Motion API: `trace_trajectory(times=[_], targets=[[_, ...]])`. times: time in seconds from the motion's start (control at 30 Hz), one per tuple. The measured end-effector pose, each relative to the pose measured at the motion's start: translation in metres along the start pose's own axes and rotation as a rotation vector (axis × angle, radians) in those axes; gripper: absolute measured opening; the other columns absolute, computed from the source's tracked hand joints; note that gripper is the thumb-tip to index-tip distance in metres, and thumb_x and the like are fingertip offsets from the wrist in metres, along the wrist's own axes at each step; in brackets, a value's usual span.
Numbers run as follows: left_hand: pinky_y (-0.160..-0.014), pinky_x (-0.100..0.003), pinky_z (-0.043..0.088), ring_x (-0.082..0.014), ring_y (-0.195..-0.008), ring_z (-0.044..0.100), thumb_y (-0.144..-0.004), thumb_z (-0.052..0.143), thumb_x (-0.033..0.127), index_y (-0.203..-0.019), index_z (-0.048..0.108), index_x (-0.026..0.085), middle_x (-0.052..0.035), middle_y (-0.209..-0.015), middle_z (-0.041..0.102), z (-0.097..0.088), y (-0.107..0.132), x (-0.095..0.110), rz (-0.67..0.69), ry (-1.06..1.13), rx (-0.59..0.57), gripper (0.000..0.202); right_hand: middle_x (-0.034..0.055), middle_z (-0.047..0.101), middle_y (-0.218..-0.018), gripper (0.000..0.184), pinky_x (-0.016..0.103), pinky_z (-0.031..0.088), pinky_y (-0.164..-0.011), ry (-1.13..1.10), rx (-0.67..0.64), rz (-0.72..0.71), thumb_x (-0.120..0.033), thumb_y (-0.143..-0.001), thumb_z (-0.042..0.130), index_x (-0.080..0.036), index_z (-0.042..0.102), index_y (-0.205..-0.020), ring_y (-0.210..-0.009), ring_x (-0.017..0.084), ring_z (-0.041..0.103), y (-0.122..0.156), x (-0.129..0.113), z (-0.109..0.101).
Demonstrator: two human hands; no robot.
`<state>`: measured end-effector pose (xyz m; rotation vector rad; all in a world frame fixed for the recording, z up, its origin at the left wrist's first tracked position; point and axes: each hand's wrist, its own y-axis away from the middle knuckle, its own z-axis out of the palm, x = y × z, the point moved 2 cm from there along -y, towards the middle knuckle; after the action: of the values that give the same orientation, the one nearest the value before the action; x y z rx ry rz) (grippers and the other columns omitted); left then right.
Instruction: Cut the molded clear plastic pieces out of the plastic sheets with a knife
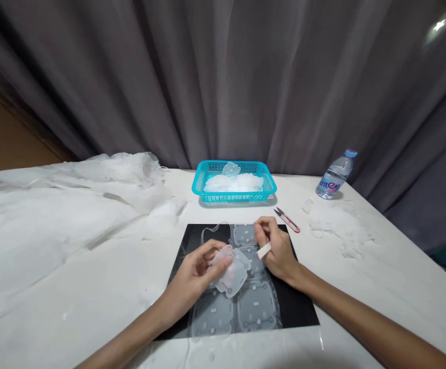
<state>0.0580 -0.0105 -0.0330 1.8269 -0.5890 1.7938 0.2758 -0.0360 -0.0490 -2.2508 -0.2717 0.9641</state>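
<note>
one head-worn camera looked forward and down from close above the table [72, 287], facing the grey curtain [223, 77] behind its far edge.

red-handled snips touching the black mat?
Apart. The head view shows white table between the small red-handled snips and the black rectangular mat's top right corner.

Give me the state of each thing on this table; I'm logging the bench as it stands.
left hand: closed on a clear plastic piece, lifted off the mat
right hand: gripping a small white tool
clear plastic sheet: flat on the black mat
turquoise basket: filled with clear pieces
water bottle: capped, leaning
thread snips: lying unused
white plastic film: crumpled
</note>
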Motion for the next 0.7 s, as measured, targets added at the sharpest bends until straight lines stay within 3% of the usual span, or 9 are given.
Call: trace_trajectory(times=[0.13, 0.23, 0.3, 0.37, 0.53, 0.7], targets=[[-0.068, -0.022, 0.048, -0.0124, -0.075, 0.059, -0.099, 0.07, 0.042, -0.101, 0.061, 0.019, 0.001, -0.084, 0.063, 0.001, 0.001, 0.001, 0.053, -0.026, 0.029, 0.025, -0.0007, 0.066, -0.076, 0.022, 0.024, 0.046, -0.058, -0.032, -0.027, 0.028, -0.034, -0.109, 0.048, -0.021, 0.059, -0.095, -0.063, 0.013, 0.063, -0.005, 0.001, -0.005], [-0.072, -0.023, 0.051, -0.0132, -0.079, 0.063, -0.101, 0.067, 0.04, -0.101, 0.063, 0.019, 0.0006, -0.086, 0.065, 0.001, 0.003, 0.004, 0.113, -0.134, 0.066, 0.021, 0.0012, 0.068, -0.076, 0.021, 0.027, 0.048, -0.061, -0.085, -0.105, -0.236, -0.035, -0.107, 0.052, -0.02, 0.065, -0.1, -0.065, 0.015, 0.062, -0.001, -0.01, -0.006], [-0.082, -0.027, 0.055, -0.0166, -0.09, 0.069, -0.102, 0.066, 0.039, -0.103, 0.066, 0.02, -0.0022, -0.094, 0.071, 0.0, 0.004, 0.005, 0.139, -0.204, 0.066, 0.02, 0.0023, 0.071, -0.076, 0.013, 0.029, 0.048, -0.062, -0.044, -0.11, -0.44, -0.029, -0.105, 0.058, -0.018, 0.065, -0.105, -0.065, 0.016, 0.061, 0.004, -0.017, -0.006], [-0.094, -0.032, 0.057, -0.0212, -0.105, 0.073, -0.102, 0.065, 0.038, -0.107, 0.069, 0.02, -0.0058, -0.106, 0.076, -0.003, 0.006, 0.005, 0.162, -0.259, 0.05, 0.019, 0.0036, 0.075, -0.08, 0.007, 0.03, 0.05, -0.063, 0.027, -0.083, -0.544, -0.019, -0.102, 0.062, -0.017, 0.065, -0.108, -0.066, 0.016, 0.063, 0.008, -0.021, -0.006], [-0.11, -0.037, 0.055, -0.0244, -0.123, 0.071, -0.103, 0.065, 0.031, -0.114, 0.074, 0.022, -0.0061, -0.12, 0.08, -0.01, 0.011, 0.007, 0.276, -0.399, 0.028, 0.016, 0.0058, 0.079, -0.087, 0.014, 0.03, 0.054, -0.064, 0.074, -0.044, -0.567, -0.015, -0.103, 0.061, -0.017, 0.066, -0.115, -0.07, 0.017, 0.069, 0.011, -0.021, -0.008], [-0.104, -0.037, 0.059, -0.0253, -0.114, 0.075, -0.101, 0.068, 0.032, -0.109, 0.074, 0.02, -0.0071, -0.113, 0.081, -0.008, 0.011, 0.01, 0.302, -0.422, 0.03, 0.015, 0.0057, 0.079, -0.087, 0.014, 0.03, 0.055, -0.065, 0.101, -0.067, -0.581, -0.019, -0.105, 0.058, -0.018, 0.068, -0.114, -0.07, 0.017, 0.07, 0.012, -0.021, -0.007]])
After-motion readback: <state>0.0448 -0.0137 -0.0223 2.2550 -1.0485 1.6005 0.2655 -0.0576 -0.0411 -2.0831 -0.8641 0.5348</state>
